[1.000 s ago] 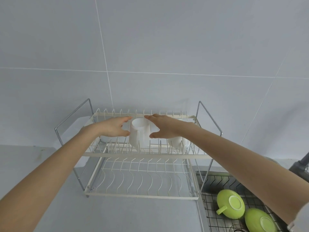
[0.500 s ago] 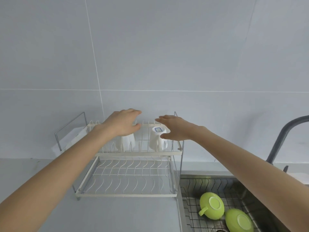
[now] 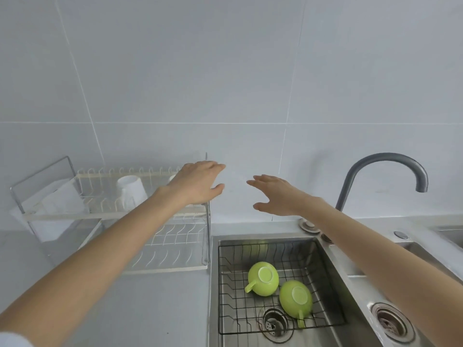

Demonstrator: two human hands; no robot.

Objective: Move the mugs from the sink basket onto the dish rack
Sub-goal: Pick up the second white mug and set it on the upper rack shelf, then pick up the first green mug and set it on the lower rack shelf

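Note:
Two green mugs lie upside down in the black wire sink basket (image 3: pixel 223 291): one green mug (image 3: pixel 263 279) at its middle, the other green mug (image 3: pixel 296 299) to its right, near the drain. A white mug (image 3: pixel 132 189) stands upside down on the upper tier of the white dish rack (image 3: pixel 110 216); a second white mug is mostly hidden behind my left hand (image 3: pixel 198 182). That hand hovers open over the rack's right end. My right hand (image 3: pixel 274 195) is open too, in the air above the sink's back edge. Neither holds anything.
A dark curved faucet (image 3: pixel 383 166) rises behind the steel sink (image 3: pixel 333 259) on the right. A second sink bowl with a drain (image 3: pixel 390 321) lies at the far right. Grey counter (image 3: pixel 125 309) spreads in front of the rack. Tiled wall behind.
Both hands have let go of the white mugs and drawn rightward, away from the rack toward the sink. The view has swung right and down, showing the whole basket.

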